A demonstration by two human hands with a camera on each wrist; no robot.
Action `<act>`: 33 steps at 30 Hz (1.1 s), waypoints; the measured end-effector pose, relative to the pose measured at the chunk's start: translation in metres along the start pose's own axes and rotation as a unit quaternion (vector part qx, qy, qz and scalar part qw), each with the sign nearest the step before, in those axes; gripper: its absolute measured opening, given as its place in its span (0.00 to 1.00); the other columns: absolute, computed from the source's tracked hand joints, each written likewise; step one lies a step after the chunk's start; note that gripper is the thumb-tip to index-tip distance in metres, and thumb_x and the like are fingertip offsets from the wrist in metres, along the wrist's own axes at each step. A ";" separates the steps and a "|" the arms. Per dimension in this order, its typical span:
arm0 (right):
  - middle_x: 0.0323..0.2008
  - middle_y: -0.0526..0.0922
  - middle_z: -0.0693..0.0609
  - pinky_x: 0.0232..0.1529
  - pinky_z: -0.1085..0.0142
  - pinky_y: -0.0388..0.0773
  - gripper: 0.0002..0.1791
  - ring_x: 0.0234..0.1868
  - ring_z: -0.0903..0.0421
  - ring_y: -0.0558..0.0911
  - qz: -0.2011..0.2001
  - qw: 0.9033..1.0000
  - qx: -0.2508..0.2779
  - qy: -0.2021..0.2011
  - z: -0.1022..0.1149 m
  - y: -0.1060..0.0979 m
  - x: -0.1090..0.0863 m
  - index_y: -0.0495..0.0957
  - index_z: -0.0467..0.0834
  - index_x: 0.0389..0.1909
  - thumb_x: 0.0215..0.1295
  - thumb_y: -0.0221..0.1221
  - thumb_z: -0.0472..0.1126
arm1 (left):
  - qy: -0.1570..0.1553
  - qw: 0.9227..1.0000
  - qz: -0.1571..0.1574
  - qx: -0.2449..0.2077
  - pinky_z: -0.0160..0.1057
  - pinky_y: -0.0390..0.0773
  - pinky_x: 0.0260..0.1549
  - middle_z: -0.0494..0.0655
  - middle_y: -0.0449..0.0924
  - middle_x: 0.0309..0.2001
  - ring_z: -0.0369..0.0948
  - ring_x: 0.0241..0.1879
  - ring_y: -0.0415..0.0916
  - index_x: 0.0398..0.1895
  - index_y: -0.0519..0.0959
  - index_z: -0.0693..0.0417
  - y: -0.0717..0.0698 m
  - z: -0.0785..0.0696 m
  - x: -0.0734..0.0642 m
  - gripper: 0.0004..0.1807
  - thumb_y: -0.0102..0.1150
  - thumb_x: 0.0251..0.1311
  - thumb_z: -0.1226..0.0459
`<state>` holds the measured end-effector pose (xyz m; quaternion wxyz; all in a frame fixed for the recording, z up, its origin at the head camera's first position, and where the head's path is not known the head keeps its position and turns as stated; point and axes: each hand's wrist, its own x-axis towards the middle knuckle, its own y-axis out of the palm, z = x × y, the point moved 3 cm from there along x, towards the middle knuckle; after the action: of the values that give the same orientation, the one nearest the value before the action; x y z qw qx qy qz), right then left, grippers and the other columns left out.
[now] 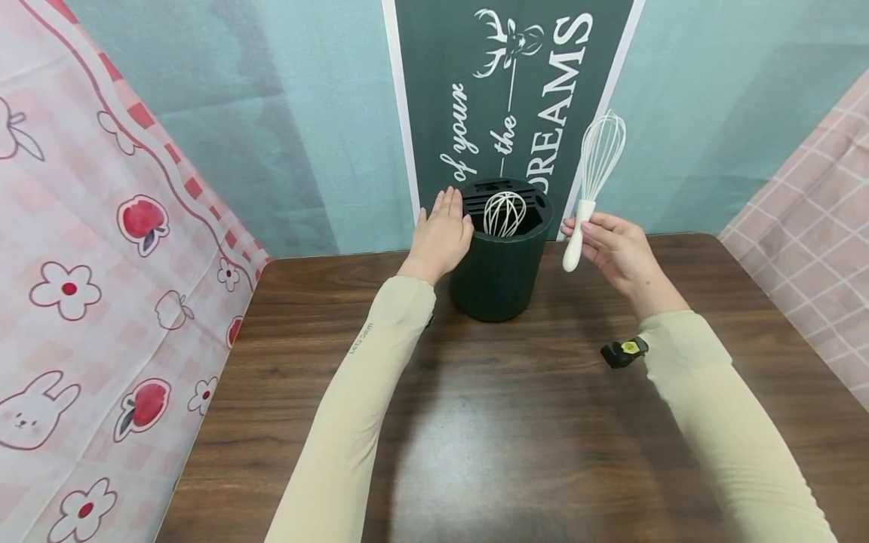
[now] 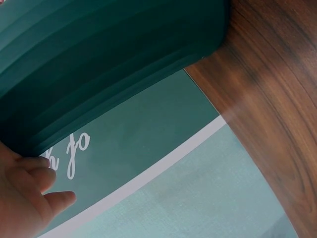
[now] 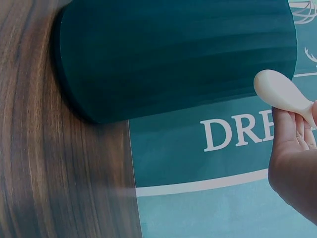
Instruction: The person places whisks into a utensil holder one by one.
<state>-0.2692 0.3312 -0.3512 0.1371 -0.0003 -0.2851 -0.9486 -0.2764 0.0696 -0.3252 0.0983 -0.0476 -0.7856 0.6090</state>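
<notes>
A dark green utensil holder (image 1: 498, 279) stands upright on the wooden table, its slotted top facing up. From its opening rises the wire head of a white whisk (image 1: 505, 214); the lower part of that whisk is hidden inside. My left hand (image 1: 443, 235) rests against the holder's left rim with its fingers extended. To the right of the holder, my right hand (image 1: 614, 249) pinches a second white whisk (image 1: 579, 237) by its handle, wires pointing up. In the right wrist view the rounded handle end (image 3: 280, 91) shows in front of the holder (image 3: 173, 59).
The brown wooden table (image 1: 516, 422) ends at a teal backdrop (image 1: 326, 121) with a dark lettered panel (image 1: 441, 45) right behind the holder. A pink patterned cloth (image 1: 102, 249) hangs along the left side, and a pink checked one (image 1: 815, 219) along the right.
</notes>
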 end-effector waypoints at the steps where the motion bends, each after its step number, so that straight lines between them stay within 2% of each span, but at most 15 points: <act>1: 0.38 0.85 0.42 0.43 0.64 0.80 0.09 0.43 0.52 0.85 -0.003 1.000 -0.009 -0.003 -0.001 0.001 0.001 0.81 0.34 0.41 0.66 0.52 0.26 | 0.000 1.000 0.001 0.000 0.48 0.41 0.69 0.49 0.42 0.76 0.42 0.74 0.36 0.76 0.44 0.58 0.000 0.000 0.000 0.31 0.25 0.75 0.53; 12: 0.39 0.85 0.42 0.44 0.64 0.79 0.10 0.43 0.51 0.84 0.009 1.000 -0.011 -0.019 -0.001 0.008 0.000 0.80 0.33 0.44 0.66 0.53 0.26 | 0.000 1.000 -0.011 0.003 0.49 0.43 0.69 0.49 0.42 0.76 0.43 0.74 0.38 0.75 0.45 0.59 0.003 -0.003 -0.008 0.31 0.25 0.75 0.54; 21: 0.38 0.84 0.43 0.45 0.64 0.79 0.09 0.41 0.52 0.85 -0.002 0.999 -0.027 -0.026 0.000 0.007 -0.006 0.80 0.34 0.43 0.64 0.55 0.26 | -0.003 1.000 -0.010 0.003 0.48 0.42 0.69 0.49 0.42 0.76 0.42 0.74 0.36 0.76 0.44 0.58 0.005 -0.006 -0.012 0.31 0.25 0.75 0.53; 33: 0.37 0.85 0.41 0.42 0.64 0.80 0.08 0.38 0.52 0.85 -0.019 0.999 -0.014 -0.033 -0.001 0.013 -0.006 0.80 0.33 0.40 0.62 0.58 0.25 | -0.004 1.000 -0.001 0.006 0.48 0.41 0.69 0.48 0.41 0.76 0.41 0.74 0.35 0.76 0.43 0.57 0.006 -0.006 -0.013 0.31 0.24 0.75 0.53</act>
<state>-0.2597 0.3222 -0.3451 0.1092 -0.0285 -0.2761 -0.9545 -0.2626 0.0744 -0.3310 0.0960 -0.0432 -0.7824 0.6138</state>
